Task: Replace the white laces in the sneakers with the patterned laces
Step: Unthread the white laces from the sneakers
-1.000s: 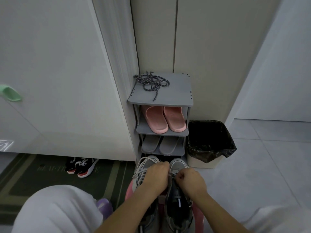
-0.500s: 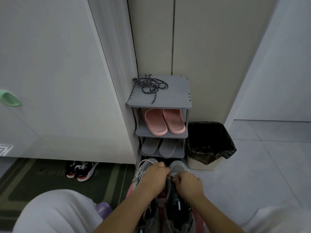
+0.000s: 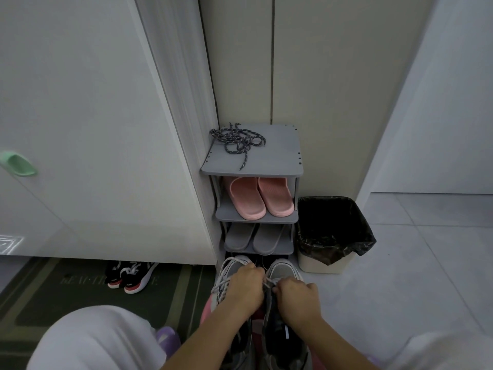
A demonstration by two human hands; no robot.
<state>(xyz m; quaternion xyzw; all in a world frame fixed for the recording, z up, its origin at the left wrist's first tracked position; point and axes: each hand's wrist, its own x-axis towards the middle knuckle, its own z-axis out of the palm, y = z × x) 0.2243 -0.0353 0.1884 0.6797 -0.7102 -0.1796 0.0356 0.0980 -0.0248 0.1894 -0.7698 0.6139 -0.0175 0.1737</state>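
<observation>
Grip: the white cotton lace (image 3: 269, 283) of the right grey mesh sneaker (image 3: 283, 271) was pinched by both the left hand (image 3: 246, 287) and the right hand (image 3: 296, 297).
Patterned laces: the dark speckled rope laces (image 3: 237, 140) were left on the grey shelf top (image 3: 274, 156).
Risk: a knot could be tightened if the lace were yanked.

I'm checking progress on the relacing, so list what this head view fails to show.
- White lace on the right grey sneaker: the left hand and right hand cover it, so how much is undone is unclear.
- Both sneakers' heels: cut off by the bottom edge.
- Bottom tier of the grey shoe rack: dark, blocked by the sneakers.
- Green doormat lettering: blurred.
</observation>
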